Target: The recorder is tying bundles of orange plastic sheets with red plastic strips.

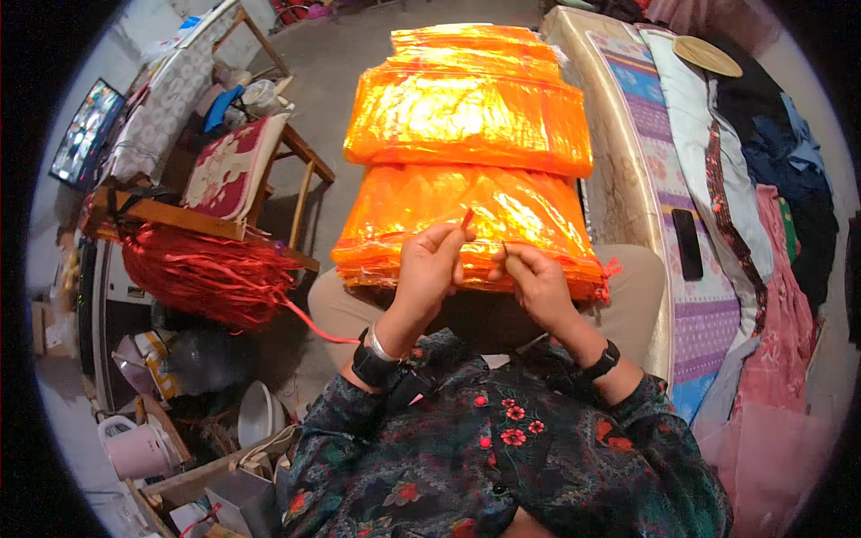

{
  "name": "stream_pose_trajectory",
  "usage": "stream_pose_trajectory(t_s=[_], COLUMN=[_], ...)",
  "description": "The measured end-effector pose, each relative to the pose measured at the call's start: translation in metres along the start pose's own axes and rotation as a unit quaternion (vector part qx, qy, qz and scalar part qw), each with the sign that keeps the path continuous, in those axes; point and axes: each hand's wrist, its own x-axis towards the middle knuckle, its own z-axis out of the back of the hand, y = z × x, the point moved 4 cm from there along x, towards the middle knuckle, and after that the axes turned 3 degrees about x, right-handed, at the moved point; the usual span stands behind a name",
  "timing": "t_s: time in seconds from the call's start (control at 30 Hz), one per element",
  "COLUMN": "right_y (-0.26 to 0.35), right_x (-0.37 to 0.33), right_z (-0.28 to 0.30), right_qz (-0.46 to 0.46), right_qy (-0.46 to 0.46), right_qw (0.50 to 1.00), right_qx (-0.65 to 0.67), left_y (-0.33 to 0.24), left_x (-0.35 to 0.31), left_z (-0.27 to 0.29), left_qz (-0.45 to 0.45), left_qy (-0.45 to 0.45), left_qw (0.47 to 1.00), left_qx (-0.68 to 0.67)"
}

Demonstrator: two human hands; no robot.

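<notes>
My left hand (430, 266) is closed in a pinch on a red strip (467, 219), whose tip sticks up past the fingertips. My right hand (538, 282) is beside it, thumb and forefinger pinched together; a thin dark tip shows there, too small to name. Both hands are over the near edge of a stack of shiny orange plastic sheets or bags (466, 193), folded and piled on my lap and beyond it. Red strands (610, 273) stick out at the stack's right corner. Another red strand (318, 330) runs from a bundle to my left wrist.
At the left, a thick bundle of red strips (211, 278) hangs from a wooden chair (238, 170) with a patterned seat. A bed (632, 224) along the right bears a phone (688, 244), clothes and a straw hat (708, 56). A bucket (142, 446) and a white basin (260, 411) stand lower left.
</notes>
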Motion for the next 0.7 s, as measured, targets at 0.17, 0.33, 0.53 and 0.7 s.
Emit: stream_pose_trajectory(t_s=[0.17, 0.33, 0.53, 0.7], right_y=[0.028, 0.015, 0.011, 0.004], right_x=[0.009, 0.015, 0.006, -0.001], right_z=[-0.012, -0.013, -0.013, -0.02], right_qz=[0.133, 0.125, 0.026, 0.045], right_qy=[-0.069, -0.035, -0.015, 0.029], right_qw=[0.986, 0.991, 0.997, 0.998], right_qx=[0.075, 0.022, 0.067, -0.026], left_y=[0.018, 0.029, 0.023, 0.033], left_x=[-0.008, -0.007, -0.011, -0.007], left_z=[-0.007, -0.015, -0.012, -0.009], left_qz=[-0.024, -0.042, -0.136, -0.089], left_qy=[0.052, 0.056, -0.053, -0.041], left_qw=[0.997, 0.998, 0.989, 0.993], left_qx=[0.044, -0.005, -0.007, -0.058])
